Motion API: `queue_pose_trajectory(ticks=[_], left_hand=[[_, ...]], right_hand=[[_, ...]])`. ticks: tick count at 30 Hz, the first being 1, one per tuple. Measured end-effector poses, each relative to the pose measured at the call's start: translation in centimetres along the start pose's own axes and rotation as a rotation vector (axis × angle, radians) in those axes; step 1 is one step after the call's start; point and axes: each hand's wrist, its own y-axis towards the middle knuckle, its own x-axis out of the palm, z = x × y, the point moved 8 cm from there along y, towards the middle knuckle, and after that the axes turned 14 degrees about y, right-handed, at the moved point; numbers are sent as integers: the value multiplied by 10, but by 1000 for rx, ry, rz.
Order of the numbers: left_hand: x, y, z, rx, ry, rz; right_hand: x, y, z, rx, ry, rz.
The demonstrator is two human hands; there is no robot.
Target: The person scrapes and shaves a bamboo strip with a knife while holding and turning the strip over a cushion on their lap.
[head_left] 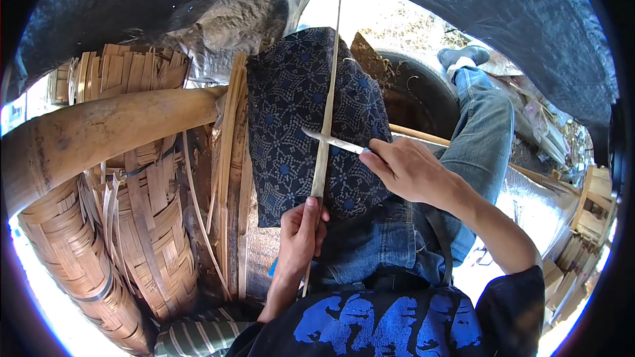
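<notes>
A long, thin bamboo strip runs lengthwise over a dark blue patterned cloth spread across my lap. My left hand grips the strip near its close end, thumb on top. In my right hand is a knife; its handle is mostly hidden in the closed fingers. The blade points left and lies across the strip, a little beyond my left hand. Past that crossing the strip narrows toward the far top of the view.
A thick bamboo pole juts in from the left above woven bamboo baskets. Split bamboo slats stand beside the cloth. My jeans-clad leg stretches to the right, near a dark round tub. Dark sheeting hangs overhead.
</notes>
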Motion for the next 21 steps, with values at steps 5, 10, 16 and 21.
queue_pose_trajectory(ticks=[5,10,16,21], left_hand=[[0,-2,2,4,124,64],[0,-5,4,40,154,137],[-2,-5,0,13,233,197],[1,-8,3,39,293,214]], right_hand=[[-2,2,7,82,88,-12],[5,9,-1,96,-109,-82],[17,23,2,175,-104,-117],[17,54,13,170,-51,-99]])
